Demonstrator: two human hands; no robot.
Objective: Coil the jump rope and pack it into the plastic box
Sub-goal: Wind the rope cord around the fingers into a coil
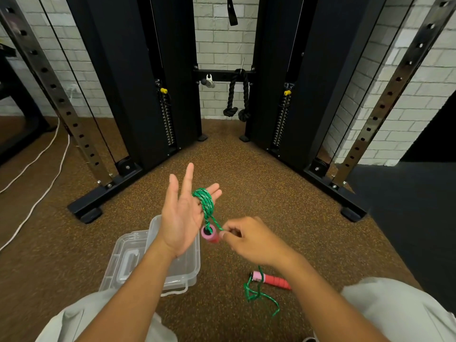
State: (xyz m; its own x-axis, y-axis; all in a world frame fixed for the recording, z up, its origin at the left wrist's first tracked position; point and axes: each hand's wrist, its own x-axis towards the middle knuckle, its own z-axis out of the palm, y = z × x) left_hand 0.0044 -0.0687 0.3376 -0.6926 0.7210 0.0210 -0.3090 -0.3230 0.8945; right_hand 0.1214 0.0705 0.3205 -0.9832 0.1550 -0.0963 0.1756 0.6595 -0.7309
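Kneeling on the speckled brown floor [259,183], grey-clad knees at the lower edge. Lying nearest: uncoiled green rope tail [257,296] beside the second red handle [272,281], on the floor under the right forearm. Pinching the running green cord between thumb and curled fingers: right hand [254,239]. Hanging just beside it: first handle [209,235], pink end cap showing. Holding flat and spread, palm up: left hand [186,212], with the coil [204,201] wrapping around two of its fingers. Sitting beneath the left forearm: clear plastic box [158,262], seemingly lidded. Standing beyond: black cable machine [138,77], white brick wall [217,40].

Advising for winding: keeping light tension, laying turns side by side, keeping the wrapped fingers stiff, feeding slack without snagging.
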